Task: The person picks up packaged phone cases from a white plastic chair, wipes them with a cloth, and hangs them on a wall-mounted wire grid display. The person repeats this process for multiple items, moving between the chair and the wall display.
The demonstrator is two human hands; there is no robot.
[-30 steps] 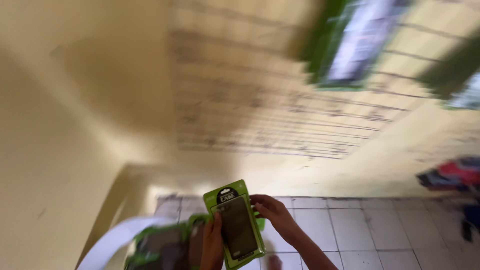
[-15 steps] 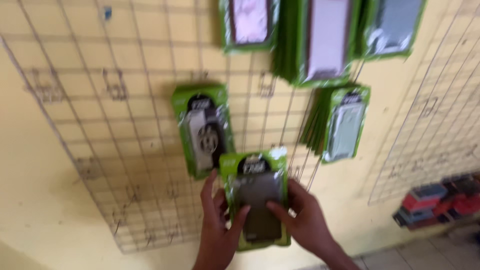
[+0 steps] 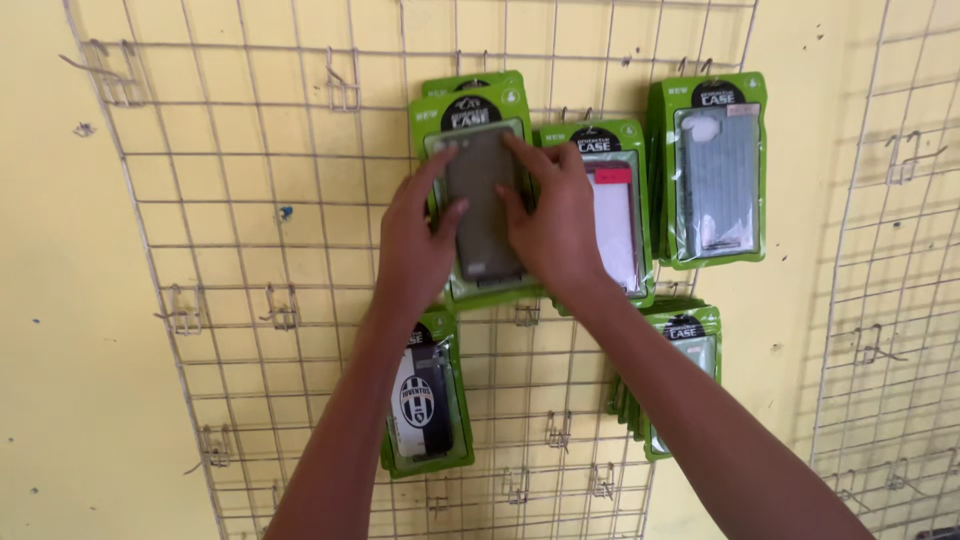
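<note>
Both my hands press a green packet with a dark grey phone case [image 3: 483, 205] against the top of a wire display grid [image 3: 250, 200] on a yellow wall. My left hand [image 3: 417, 240] grips its left edge. My right hand [image 3: 552, 220] holds its right edge, fingers spread over the front. Another green packet shows just behind its top edge. Beside it hangs a packet with a white case [image 3: 615, 215], partly covered by my right hand.
More green packets hang on the grid: a grey ribbed case [image 3: 715, 170] at upper right, a black and white striped case [image 3: 425, 400] below, a stack [image 3: 680, 350] behind my right forearm. Empty metal hooks [image 3: 275, 310] dot the left. A second grid [image 3: 890, 300] stands right.
The view swung up from the floor to the grid. My hands carried the packet with the dark case upward, from the lower rows to the top row.
</note>
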